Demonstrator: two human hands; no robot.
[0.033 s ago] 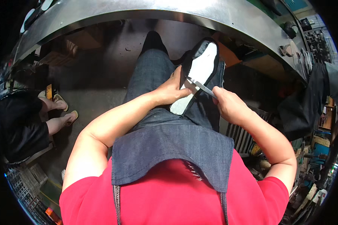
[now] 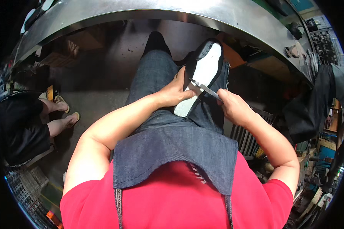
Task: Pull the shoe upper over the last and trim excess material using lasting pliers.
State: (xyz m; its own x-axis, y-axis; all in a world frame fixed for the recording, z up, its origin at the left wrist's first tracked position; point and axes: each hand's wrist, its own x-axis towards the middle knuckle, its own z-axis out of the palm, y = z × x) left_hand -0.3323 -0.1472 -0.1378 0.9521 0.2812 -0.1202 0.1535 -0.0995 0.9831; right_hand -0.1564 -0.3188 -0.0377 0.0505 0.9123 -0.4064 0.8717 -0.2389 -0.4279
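A black shoe (image 2: 207,72) lies sole up across my lap, its underside white and its toe pointing away from me. My left hand (image 2: 176,91) is closed round the shoe's left side, with the thumb over the white underside. From the right, my right hand (image 2: 235,107) grips a slim metal knife (image 2: 206,89). The blade lies slantwise across the shoe's middle, its tip close to the left edge and just beyond my left thumb. My fingers partly cover the shoe's left side, and most of the knife's handle is hidden in my right hand.
A metal workbench (image 2: 149,13) curves across the far side, above my knees. A seated person's legs (image 2: 59,124) in sandals are at the left. Dark cloth (image 2: 309,103) hangs at the right, near crowded shelves and tools. A slatted rack (image 2: 244,137) stands beside my right forearm.
Almost everything stays in place. The knife and my right hand have shifted very slightly, and the shoe's heel end has edged a little to the right.
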